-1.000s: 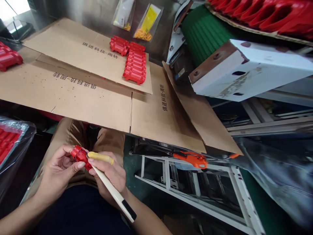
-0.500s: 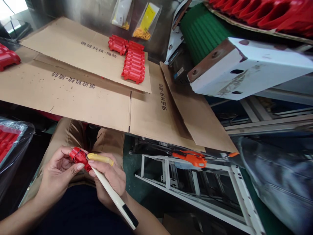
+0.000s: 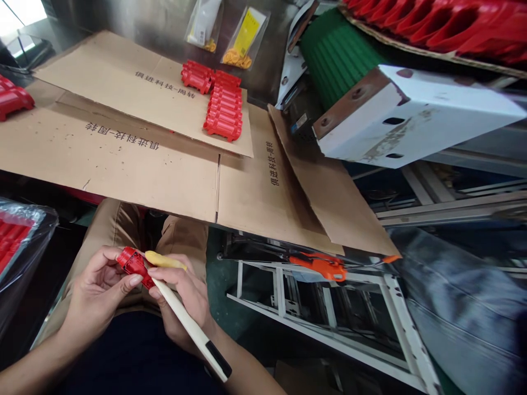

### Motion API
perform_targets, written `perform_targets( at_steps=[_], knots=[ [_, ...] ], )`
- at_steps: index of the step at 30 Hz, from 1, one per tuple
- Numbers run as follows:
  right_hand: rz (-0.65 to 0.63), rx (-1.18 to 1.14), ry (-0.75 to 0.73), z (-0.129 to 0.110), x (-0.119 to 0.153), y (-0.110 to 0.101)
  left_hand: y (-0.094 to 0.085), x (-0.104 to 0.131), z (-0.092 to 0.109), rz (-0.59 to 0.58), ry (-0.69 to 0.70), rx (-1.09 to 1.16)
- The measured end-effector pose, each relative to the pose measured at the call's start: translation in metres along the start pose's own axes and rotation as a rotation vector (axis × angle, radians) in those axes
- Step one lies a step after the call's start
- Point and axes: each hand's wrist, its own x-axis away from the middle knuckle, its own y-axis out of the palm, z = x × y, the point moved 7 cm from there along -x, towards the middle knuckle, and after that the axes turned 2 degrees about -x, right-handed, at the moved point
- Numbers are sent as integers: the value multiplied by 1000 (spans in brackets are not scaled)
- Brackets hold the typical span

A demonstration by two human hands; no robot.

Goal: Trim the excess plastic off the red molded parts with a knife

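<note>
Above my lap, my left hand (image 3: 96,293) is closed on a small red plastic part (image 3: 134,261), with the thumb against its near side. My right hand (image 3: 187,299) grips a slim tool with a cream-white handle (image 3: 181,314) and a black section near its lower end. The tool's tip is hidden at the part. A yellow finger cot (image 3: 163,260) covers one right finger, which lies along the part. Right fingertips also touch the part's lower end.
Cardboard sheets (image 3: 164,175) cover the table, with several red parts (image 3: 224,112) in rows on top. Small bags (image 3: 245,38) lie behind. An orange air gun (image 3: 319,266) hangs at the table's edge. A green conveyor belt (image 3: 337,57) and a denim-clad person (image 3: 457,312) are at right.
The yellow-covered finger has shifted slightly left along the red part. Both hands otherwise keep nearly the same grip and place. The denim-clad person at right has moved a little.
</note>
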Motion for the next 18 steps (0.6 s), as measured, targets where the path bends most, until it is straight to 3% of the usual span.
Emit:
perform_targets(
  at_steps=[3, 8, 10, 12, 15, 18],
  knots=[
    [-32, -96, 67, 10, -1, -1, -1, -1, -6, -22, -36, 36],
    [199, -664, 378, 50, 4, -19, 3, -1, -8, -42, -149, 182],
    [223, -711, 406, 54, 3, -25, 6, 0, -5, -18, -201, 227],
    [213, -591, 441, 54, 2, -29, 11, 1, -3, -21, -275, 273],
    [126, -395, 550, 55, -2, -25, 17, 4, -6, -71, -441, 287],
    [-111, -480, 756, 63, 2, -1, 16, 8, -14, -122, -596, 269]
  ],
)
